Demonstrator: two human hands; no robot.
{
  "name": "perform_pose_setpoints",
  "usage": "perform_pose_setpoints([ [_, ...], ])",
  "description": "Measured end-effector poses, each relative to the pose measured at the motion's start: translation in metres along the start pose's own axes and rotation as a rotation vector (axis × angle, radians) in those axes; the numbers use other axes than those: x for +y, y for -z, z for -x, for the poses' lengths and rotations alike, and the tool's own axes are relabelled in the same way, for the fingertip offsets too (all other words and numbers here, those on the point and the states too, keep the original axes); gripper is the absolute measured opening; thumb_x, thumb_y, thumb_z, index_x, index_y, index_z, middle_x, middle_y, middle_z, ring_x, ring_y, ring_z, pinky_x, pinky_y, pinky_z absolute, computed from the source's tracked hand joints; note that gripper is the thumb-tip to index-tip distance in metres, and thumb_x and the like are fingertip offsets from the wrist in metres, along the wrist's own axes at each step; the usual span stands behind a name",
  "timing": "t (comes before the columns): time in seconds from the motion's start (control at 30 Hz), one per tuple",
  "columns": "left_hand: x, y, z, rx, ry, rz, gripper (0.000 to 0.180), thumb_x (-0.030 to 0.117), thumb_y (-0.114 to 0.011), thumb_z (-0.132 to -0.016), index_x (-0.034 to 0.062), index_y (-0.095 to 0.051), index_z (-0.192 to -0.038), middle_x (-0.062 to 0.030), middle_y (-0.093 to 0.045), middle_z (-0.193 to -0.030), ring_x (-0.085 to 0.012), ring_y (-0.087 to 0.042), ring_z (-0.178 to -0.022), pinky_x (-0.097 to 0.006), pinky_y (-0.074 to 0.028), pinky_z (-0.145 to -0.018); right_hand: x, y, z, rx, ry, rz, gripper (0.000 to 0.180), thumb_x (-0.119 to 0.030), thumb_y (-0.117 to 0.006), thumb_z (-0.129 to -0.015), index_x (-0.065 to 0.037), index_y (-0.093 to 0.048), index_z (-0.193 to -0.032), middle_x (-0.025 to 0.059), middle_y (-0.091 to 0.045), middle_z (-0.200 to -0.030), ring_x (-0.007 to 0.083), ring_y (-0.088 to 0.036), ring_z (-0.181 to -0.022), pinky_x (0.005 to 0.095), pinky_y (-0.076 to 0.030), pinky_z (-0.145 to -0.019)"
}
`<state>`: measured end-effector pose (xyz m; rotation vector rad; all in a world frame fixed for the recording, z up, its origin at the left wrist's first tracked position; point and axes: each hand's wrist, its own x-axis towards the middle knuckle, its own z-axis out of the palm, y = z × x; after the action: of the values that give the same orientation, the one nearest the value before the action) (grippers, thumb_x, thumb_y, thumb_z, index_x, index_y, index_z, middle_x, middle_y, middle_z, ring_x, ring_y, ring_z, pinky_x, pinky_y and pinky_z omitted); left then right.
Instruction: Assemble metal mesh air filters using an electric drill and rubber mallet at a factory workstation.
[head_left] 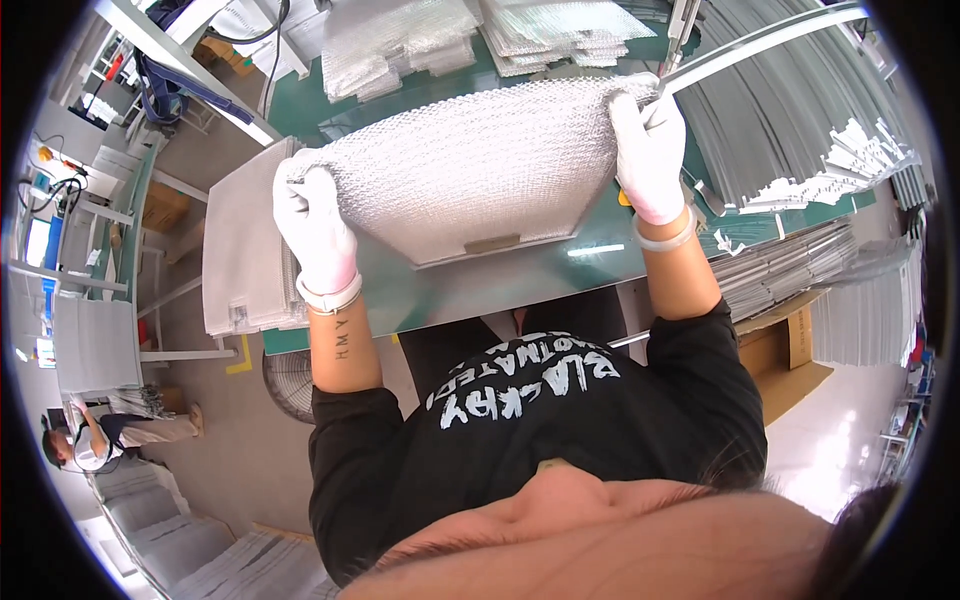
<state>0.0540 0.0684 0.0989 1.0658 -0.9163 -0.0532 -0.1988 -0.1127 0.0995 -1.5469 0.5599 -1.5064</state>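
Both my hands wear white gloves and hold up a silvery, finely textured mesh sheet (470, 170) by its upper corners. My left hand (315, 225) is closed on the left corner, and my right hand (648, 155) pinches the right one. The sheet stands tilted over the green tabletop (625, 265), its lower edge near the surface. Low on its face shows a small tan strip (492, 243). Beside my left hand lies a stack of pale sheets (240, 245). A white bar (765, 45) runs off from near my right fingertips; whether they touch it I cannot tell.
Piles of silvery mesh (395, 45) lie at the table's back. Long grey strips (770, 95) are stacked at the right, above an open cardboard box (785, 375). A floor fan (288, 385) stands below the table. Another person (100, 435) is far left.
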Motion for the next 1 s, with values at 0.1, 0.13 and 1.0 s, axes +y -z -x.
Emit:
perform_pose_setpoints([
  [0.1,0.004,0.004,0.006,-0.009,-0.025,0.012,0.004,0.004,-0.054,-0.094,0.0018,-0.058,-0.095,-0.0023,-0.057,-0.092,-0.0077,-0.047,-0.082,-0.023,-0.039,-0.075,-0.008,0.002,0.008,-0.018,0.072,0.069,0.011,-0.006,-0.067,-0.088,0.000,-0.063,-0.096,-0.0105,-0.040,-0.055,-0.0017,-0.031,-0.050,0.0186,-0.025,-0.045],
  [0.13,0.005,0.003,0.011,-0.024,-0.064,0.067,0.004,0.003,-0.053,-0.093,0.0018,-0.057,-0.095,-0.0046,-0.058,-0.092,-0.0109,-0.050,-0.084,-0.025,-0.040,-0.078,-0.009,0.005,0.010,-0.059,0.048,0.044,0.011,-0.005,-0.066,-0.088,0.000,-0.064,-0.098,-0.0109,-0.039,-0.055,-0.0021,-0.031,-0.050,0.0183,-0.024,-0.045],
  [1.0,-0.086,0.013,0.065,-1.896,0.352,0.137,0.091,0.063,-0.050,-0.091,0.0000,-0.025,-0.151,-0.0205,-0.019,-0.159,-0.0342,-0.013,-0.149,-0.045,-0.013,-0.120,-0.063,0.081,0.103,-0.920,0.351,-0.187,0.018,-0.017,-0.061,-0.065,-0.003,-0.050,-0.061,0.0155,-0.066,-0.081,0.0327,-0.064,-0.067,0.0427,-0.054,-0.059],
])
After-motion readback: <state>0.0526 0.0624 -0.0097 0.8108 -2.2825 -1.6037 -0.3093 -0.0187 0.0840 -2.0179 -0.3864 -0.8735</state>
